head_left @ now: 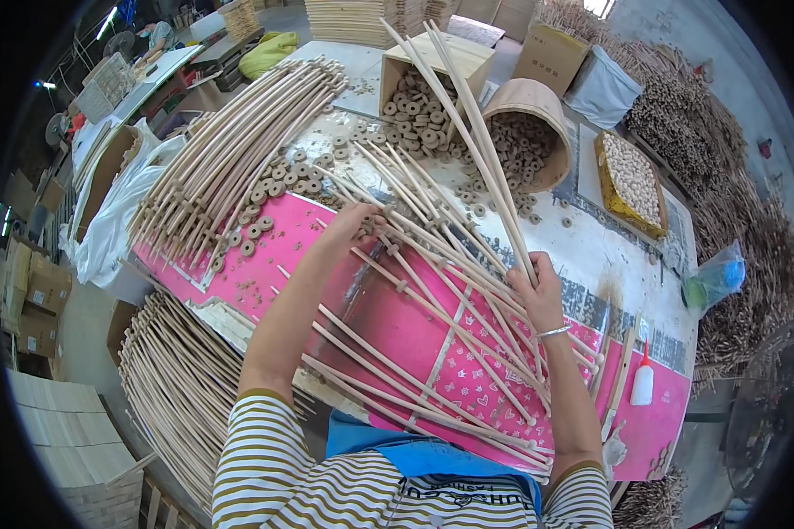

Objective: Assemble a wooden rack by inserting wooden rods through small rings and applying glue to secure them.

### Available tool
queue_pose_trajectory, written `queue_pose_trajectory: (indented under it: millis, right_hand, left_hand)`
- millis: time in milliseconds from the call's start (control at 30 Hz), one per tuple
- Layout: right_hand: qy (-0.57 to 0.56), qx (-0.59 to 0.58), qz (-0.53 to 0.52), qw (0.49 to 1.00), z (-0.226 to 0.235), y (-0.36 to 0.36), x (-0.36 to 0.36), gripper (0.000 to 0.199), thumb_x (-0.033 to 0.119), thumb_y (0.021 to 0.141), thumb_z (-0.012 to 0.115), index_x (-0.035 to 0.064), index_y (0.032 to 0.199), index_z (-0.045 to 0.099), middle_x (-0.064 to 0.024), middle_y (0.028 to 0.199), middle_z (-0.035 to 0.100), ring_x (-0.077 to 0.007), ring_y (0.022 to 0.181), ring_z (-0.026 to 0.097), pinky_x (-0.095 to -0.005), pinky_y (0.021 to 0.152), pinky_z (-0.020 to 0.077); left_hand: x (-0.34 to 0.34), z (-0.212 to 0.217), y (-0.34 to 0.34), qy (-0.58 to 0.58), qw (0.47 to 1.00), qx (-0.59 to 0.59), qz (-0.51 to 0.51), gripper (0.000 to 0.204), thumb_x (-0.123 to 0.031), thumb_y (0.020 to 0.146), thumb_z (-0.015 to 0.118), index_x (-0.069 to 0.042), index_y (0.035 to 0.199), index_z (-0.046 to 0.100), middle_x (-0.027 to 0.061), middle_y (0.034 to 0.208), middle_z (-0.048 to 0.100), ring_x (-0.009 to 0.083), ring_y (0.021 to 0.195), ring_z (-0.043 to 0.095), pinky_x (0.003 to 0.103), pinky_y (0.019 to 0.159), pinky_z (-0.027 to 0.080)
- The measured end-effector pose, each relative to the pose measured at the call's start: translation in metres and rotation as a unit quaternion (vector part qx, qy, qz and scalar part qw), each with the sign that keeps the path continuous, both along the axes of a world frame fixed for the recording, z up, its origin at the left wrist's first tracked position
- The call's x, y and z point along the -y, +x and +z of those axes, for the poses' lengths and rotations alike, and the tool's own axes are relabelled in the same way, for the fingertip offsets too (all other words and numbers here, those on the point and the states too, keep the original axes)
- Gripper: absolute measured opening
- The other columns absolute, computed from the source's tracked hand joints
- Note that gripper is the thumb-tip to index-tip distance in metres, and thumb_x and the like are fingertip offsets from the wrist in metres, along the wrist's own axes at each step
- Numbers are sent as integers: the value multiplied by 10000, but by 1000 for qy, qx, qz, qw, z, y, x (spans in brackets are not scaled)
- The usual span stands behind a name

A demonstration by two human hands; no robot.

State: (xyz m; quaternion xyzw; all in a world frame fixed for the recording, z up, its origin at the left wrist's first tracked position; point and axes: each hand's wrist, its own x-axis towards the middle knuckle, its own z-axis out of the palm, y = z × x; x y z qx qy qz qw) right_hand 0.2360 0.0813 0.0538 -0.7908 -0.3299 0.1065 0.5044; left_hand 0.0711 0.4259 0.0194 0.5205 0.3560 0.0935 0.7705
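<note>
My right hand (538,286) is closed around the lower ends of a few pale wooden sticks (478,123), which slant up and away to the left. My left hand (357,225) is curled over the middle of the table, with small wooden rings partly visible in its fingers. Beneath and between both hands lie loose wooden sticks (432,304), crossing each other; some carry a ring partway along. Several loose wooden rings (278,187) are scattered beyond my left hand.
A large stick bundle (238,132) lies at the far left. Rings fill a wooden box (472,60) and a round tub (528,93) at the back. On the right are a yellow tray (619,212) of pale beads and a white glue bottle (642,383). More sticks (181,379) hang below the table's left edge.
</note>
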Motion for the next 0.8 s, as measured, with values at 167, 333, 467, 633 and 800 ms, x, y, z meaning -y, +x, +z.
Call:
queue_pose_trajectory:
  millis: [167, 333, 467, 633, 800]
  right_hand:
    - [90, -128, 53, 986, -1, -1, -7, 379, 24, 900, 666, 22, 1235, 490, -66, 992, 627, -117, 918, 608, -273, 807, 507]
    - [57, -38, 47, 997, -2, 2, -5, 405, 37, 896, 649, 55, 1260, 472, -97, 988, 640, -170, 900, 637, -309, 814, 515]
    - [51, -16, 53, 997, 5, 6, -11, 452, 27, 890, 634, 33, 1298, 440, -59, 1008, 579, -123, 935, 576, -268, 835, 473]
    - [-12, 98, -34, 995, 70, -2, 6, 389, 109, 872, 678, 116, 1231, 528, -117, 885, 675, -255, 741, 656, -372, 694, 514]
    - [30, -119, 25, 992, 95, -4, 70, 340, 117, 919, 696, 38, 1215, 548, 11, 782, 601, -54, 661, 551, -218, 565, 435]
  left_hand:
    - [-5, 14, -19, 41, 999, 16, -30, 206, -150, 984, 512, -44, 1091, 652, 20, 875, 667, 78, 713, 609, 223, 582, 497]
    - [29, 9, 1, 371, 925, 45, -61, 331, -109, 961, 508, -53, 1260, 636, 32, 864, 666, 101, 682, 587, 277, 613, 505]
    - [98, 9, 17, 445, 856, 135, -226, 347, -114, 989, 547, -100, 1326, 628, 117, 933, 687, 240, 844, 662, 339, 743, 520]
    - [120, -3, 13, 448, 856, 37, -256, 289, -131, 988, 566, -86, 1254, 669, 177, 1027, 699, 335, 954, 674, 400, 827, 521]
    - [87, -18, 23, 109, 978, 86, -157, 216, -192, 996, 603, -60, 1134, 703, -34, 942, 667, 30, 712, 547, 183, 569, 423]
